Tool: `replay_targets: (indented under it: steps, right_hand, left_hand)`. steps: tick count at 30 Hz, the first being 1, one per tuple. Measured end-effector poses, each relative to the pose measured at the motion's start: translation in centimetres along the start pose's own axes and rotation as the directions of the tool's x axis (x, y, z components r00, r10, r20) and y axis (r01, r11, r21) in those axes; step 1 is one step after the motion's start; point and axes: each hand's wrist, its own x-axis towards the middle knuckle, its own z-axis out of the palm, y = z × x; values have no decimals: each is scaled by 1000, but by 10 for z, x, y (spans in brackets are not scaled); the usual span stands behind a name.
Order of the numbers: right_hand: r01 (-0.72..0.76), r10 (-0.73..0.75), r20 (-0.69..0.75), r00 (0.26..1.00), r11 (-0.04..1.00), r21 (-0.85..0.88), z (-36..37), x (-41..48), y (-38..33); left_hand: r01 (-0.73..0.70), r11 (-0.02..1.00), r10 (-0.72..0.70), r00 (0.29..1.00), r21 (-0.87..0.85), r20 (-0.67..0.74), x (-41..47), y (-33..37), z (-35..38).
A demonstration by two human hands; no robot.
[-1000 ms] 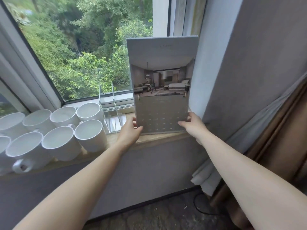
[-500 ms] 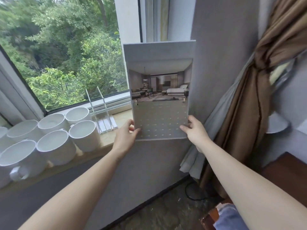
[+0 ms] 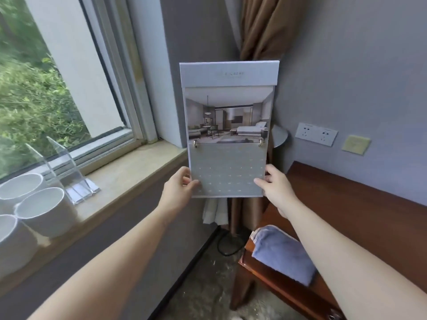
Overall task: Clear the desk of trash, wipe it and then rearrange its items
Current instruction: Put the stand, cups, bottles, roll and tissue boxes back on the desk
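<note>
I hold a grey calendar (image 3: 228, 130) upright in the air, between the windowsill and the desk. It shows a hotel-room photo above a date grid. My left hand (image 3: 179, 189) pinches its lower left corner and my right hand (image 3: 276, 189) pinches its lower right corner. The brown wooden desk (image 3: 342, 204) lies to the right, below the calendar. A folded blue cloth (image 3: 284, 254) lies at the desk's near left corner.
White mugs (image 3: 46, 211) and clear acrylic stands (image 3: 69, 172) sit on the windowsill (image 3: 129, 172) at left. A brown curtain (image 3: 261, 26) hangs behind the calendar. Wall sockets (image 3: 316, 133) and a yellow sticky note (image 3: 355, 144) are above the desk. A black cable (image 3: 223, 245) loops on the floor.
Both hands have carried the calendar off the windowsill and to the right, toward the desk. My view has swung right, so the desk and cloth now show.
</note>
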Motion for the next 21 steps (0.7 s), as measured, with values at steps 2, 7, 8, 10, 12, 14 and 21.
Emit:
replay_targets:
  steps: [2, 7, 8, 10, 12, 14, 21]
  right_hand:
    - [-22, 22, -59, 998, 1000, -9, -18, -7, 9]
    - [-89, 84, -205, 975, 996, -13, -58, -14, 31]
    - [-104, 98, -233, 967, 994, -13, -66, -14, 35]
    - [-132, 124, -284, 951, 991, -11, -82, -12, 47]
    - [-160, 146, -329, 933, 987, -14, -100, -9, 60]
    - [-191, 172, -362, 916, 981, -17, -119, -4, 74]
    - [-328, 272, -431, 860, 943, -58, -184, 38, 133]
  left_hand:
    - [-10, 1000, 10, 998, -7, 63, 4, 9, 17]
    - [-53, 998, 60, 981, -42, 183, 20, 30, 65]
    - [-57, 997, 65, 976, -46, 209, 24, 34, 76]
    - [-66, 997, 75, 960, -45, 269, 32, 43, 98]
    - [-69, 996, 86, 939, -62, 333, 42, 50, 123]
    - [-68, 995, 92, 915, -73, 392, 54, 56, 150]
    - [47, 991, 16, 889, -125, 458, 85, 70, 257]
